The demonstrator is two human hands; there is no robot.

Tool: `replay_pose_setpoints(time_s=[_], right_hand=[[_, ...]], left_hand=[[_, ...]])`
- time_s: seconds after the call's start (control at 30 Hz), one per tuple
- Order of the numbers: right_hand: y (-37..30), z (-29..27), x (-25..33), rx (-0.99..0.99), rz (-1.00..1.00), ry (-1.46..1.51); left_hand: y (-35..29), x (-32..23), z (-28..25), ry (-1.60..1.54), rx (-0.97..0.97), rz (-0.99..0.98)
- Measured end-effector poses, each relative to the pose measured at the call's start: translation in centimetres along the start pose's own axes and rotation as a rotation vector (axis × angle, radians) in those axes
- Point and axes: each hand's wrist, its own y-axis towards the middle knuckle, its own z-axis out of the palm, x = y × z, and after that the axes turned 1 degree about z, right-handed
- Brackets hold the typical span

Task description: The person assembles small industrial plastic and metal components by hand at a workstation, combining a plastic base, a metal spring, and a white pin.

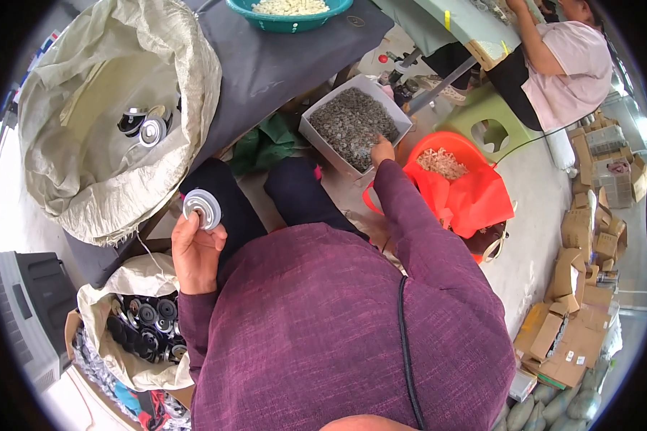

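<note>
My left hand [196, 248] is closed on a round, pale grey disc part [203, 208] with a metal-looking centre, held up above my left thigh. Out to the right, my right hand [382, 151] reaches into a white box [323, 144] full of small grey pieces [352, 118]. Its fingers are bent down against the pieces; what they pinch is too small to make out. At the left, a large woven sack [57, 179] with its mouth open holds a few similar round parts [152, 131]. A lower sack [97, 298] beside my left arm contains several black and silver round parts [147, 316].
A dark-covered table [259, 65] bears a teal basin [295, 20] of cream pieces. Right of the box stand a red bucket [420, 152] with a red bag [474, 201] and a green stool [482, 108], where another person [575, 65] sits. Cardboard boxes [568, 323] pile up far right.
</note>
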Motion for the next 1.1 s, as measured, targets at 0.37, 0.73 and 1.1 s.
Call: replay_pose_setpoints(time_s=[0.37,0.73,1.1], right_hand=[[-20.4,-8.4,26.5,0.98,-0.587,0.894],[-20.4,-7.1,27.4,0.965,-0.786,0.771],[-20.7,-5.8,25.9,0.548,-0.769,0.798]], left_hand=[[1.3,1.1,3.2,-0.169,0.231,-0.196],[0.7,1.1,2.4,-0.14,0.237,-0.179],[1.4,-0.5,2.9,0.041,-0.031,0.12]])
